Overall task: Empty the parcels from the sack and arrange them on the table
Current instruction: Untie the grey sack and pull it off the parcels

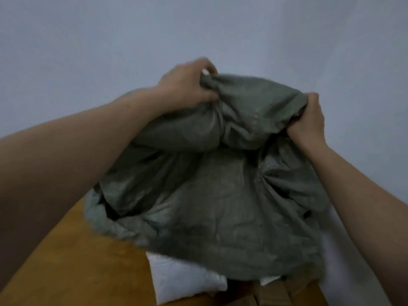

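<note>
A grey-green woven sack point(216, 195) hangs upside down above the wooden table point(77, 268), its mouth low near the tabletop. My left hand point(187, 87) grips one top corner of the sack's bottom end. My right hand point(309, 120) grips the other corner. Under the mouth a white padded parcel point(183, 279) lies on the table. Brown cardboard parcels point(269, 294) show at the bottom edge, partly covered by the sack. What else the sack holds is hidden.
A plain pale wall point(198, 29) fills the background behind the sack. The table runs from the bottom left toward the centre, and its right edge meets a pale floor or wall strip point(348, 261) at the right.
</note>
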